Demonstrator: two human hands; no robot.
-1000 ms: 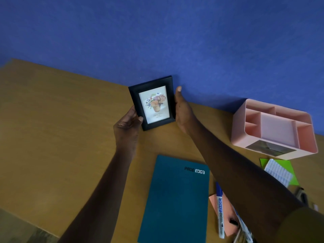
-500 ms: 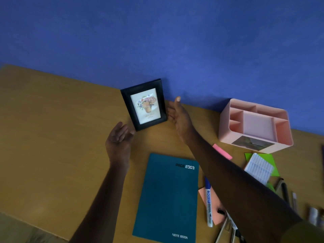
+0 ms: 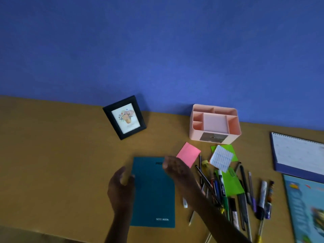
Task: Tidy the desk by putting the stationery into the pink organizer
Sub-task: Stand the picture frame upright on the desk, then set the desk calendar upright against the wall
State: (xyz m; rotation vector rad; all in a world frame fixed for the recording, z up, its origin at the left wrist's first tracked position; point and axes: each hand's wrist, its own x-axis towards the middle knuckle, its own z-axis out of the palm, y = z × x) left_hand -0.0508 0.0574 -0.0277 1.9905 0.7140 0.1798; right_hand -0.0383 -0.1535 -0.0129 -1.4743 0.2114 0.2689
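The pink organizer (image 3: 215,135) stands at the back of the desk against the blue wall, its visible compartments holding nothing. In front of it lie a pink sticky pad (image 3: 189,153), green sticky notes (image 3: 228,148), a white strip pack (image 3: 221,158) and a heap of several pens and markers (image 3: 228,193). A teal notebook (image 3: 154,193) lies flat near the front. My left hand (image 3: 121,189) is at the notebook's left edge, fingers apart. My right hand (image 3: 177,170), blurred, hovers over its top right corner, holding nothing.
A black picture frame (image 3: 124,117) stands upright at the back, left of the organizer. A spiral calendar (image 3: 298,153) and a light blue book (image 3: 305,207) lie at the right edge. Bare desk (image 3: 52,155) stretches to the left.
Both hands have let go of the picture frame and drawn back toward me to the teal notebook. The view has shifted right, showing the pens, calendar and book.
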